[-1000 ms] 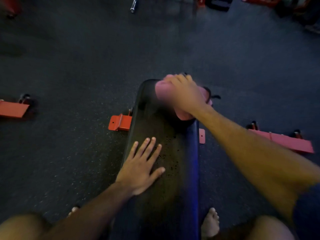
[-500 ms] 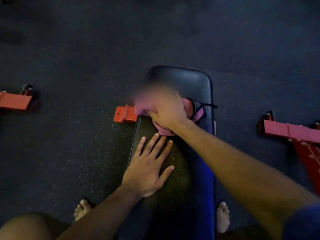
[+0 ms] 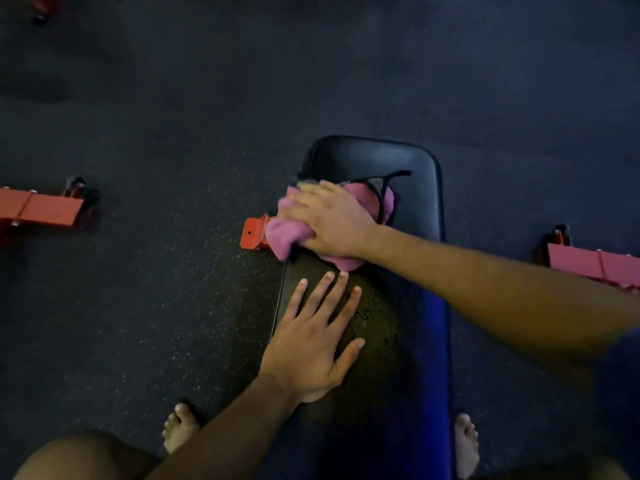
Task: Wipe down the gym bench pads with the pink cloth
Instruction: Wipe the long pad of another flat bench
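Note:
The black bench pad (image 3: 415,202) runs from the bottom centre up the middle of the view. Its right edge shows blue. A bunched pink cloth (image 3: 284,233) lies on the pad's left side and hangs slightly over the edge. My right hand (image 3: 332,220) covers the cloth, holds it and presses it onto the pad, with cloth bulging out between fingers and thumb. My left hand (image 3: 311,344) rests flat on the pad just below, fingers spread and straight. Small droplets (image 3: 377,323) speckle the pad beside my left hand.
A thin black strap (image 3: 384,181) lies across the cloth's far side. A red bench foot (image 3: 252,233) sticks out left of the pad. Red frame bars lie on the dark rubber floor at the left (image 3: 41,209) and right (image 3: 595,265). My bare feet (image 3: 180,427) (image 3: 465,441) straddle the bench.
My right hand has swept the cloth from the pad's far end back and to the left edge, close to my left hand. My left hand has stayed flat on the pad.

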Demonstrator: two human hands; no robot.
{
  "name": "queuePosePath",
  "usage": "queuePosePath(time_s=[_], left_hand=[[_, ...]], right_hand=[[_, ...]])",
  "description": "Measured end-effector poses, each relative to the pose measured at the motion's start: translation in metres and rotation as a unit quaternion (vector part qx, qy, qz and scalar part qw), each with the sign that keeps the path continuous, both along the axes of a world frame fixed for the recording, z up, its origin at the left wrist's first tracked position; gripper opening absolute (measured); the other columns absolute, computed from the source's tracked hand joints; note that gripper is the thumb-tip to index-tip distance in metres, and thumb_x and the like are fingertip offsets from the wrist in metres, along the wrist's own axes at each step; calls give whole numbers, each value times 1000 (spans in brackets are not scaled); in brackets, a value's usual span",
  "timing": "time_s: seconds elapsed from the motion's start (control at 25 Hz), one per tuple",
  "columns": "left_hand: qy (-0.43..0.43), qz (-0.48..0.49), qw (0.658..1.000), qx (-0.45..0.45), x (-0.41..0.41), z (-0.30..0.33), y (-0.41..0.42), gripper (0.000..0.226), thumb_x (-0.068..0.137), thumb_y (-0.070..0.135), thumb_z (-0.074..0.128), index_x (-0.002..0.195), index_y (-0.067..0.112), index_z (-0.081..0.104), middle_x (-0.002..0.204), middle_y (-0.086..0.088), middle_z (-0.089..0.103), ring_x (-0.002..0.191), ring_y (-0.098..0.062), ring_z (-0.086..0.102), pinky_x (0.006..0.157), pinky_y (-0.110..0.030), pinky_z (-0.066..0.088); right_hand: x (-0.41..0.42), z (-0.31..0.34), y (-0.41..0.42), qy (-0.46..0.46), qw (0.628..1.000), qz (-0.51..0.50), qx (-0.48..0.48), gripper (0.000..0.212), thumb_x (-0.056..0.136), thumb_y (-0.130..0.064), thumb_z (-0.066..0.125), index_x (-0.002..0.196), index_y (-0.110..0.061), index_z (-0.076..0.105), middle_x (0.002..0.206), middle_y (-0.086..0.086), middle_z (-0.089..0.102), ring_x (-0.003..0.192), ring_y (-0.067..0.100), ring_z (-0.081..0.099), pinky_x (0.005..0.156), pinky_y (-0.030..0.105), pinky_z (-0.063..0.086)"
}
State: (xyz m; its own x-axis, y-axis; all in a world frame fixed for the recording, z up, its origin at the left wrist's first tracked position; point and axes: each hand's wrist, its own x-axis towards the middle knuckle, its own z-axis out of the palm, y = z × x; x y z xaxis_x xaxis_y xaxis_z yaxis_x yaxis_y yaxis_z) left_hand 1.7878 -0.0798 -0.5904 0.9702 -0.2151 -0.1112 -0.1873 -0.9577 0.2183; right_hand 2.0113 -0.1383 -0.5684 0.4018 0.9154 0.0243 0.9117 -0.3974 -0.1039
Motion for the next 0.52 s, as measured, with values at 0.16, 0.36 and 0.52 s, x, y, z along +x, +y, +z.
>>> queuePosePath(time_s=[0.16,0.36,0.52], left_hand=[[-5,-1,1000,0,-1,-2,0,71,107,62,22,167,26,13,176,-2,-1,161,-19,-9,129,-54,5],[-16,2,1000,6,-1,-3,0,70,107,60,24,167,25,16,176,-2,2,162,-20,-6,130,-53,5],[-8,3,1000,6,0,-1,0,69,107,60,19,167,27,18,176,-2,3,162,-19,-3,130,-54,6]], right_hand=[[63,23,-10,2,993,115,-39,64,85,-51,44,144,-30,52,152,0,52,144,24,41,120,46,28],[66,25,11,31,997,-66,-7,52,86,-52,51,128,-25,64,131,3,64,126,27,56,109,44,42],[5,28,-12,103,994,-29,25,56,87,-31,70,141,-24,57,147,1,55,137,20,49,116,40,37]])
